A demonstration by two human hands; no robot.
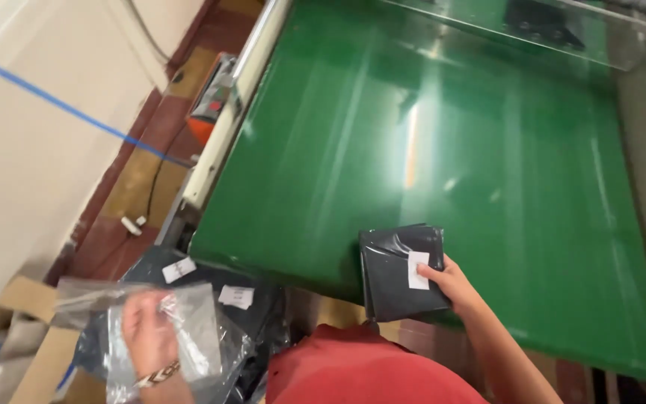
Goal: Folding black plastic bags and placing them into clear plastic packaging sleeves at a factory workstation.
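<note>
A black packet with a white label is gripped by the right hand at lower centre of the frame. The thumb is pressed onto the label and the remaining fingers are hidden beneath the packet. The packet is held at the near edge of the green belt: its upper half overlaps the belt, its lower half overhangs the edge. The packet is roughly square; its slightly longer axis runs up and down the frame, away from the body. The belt extends from the packet toward the top of the frame, with a clear guard across its far end.

A clear bag is grasped by the left hand at lower left, the fingers being closed around the crumpled film. A woven wristband is worn on that wrist. The bag is held over a pile of dark packets bearing white labels, which lies below the belt's near left corner.

The right hand is the nearer one to the belt; the left hand is well apart from it, to the lower left. A red garment is visible at bottom centre.
</note>
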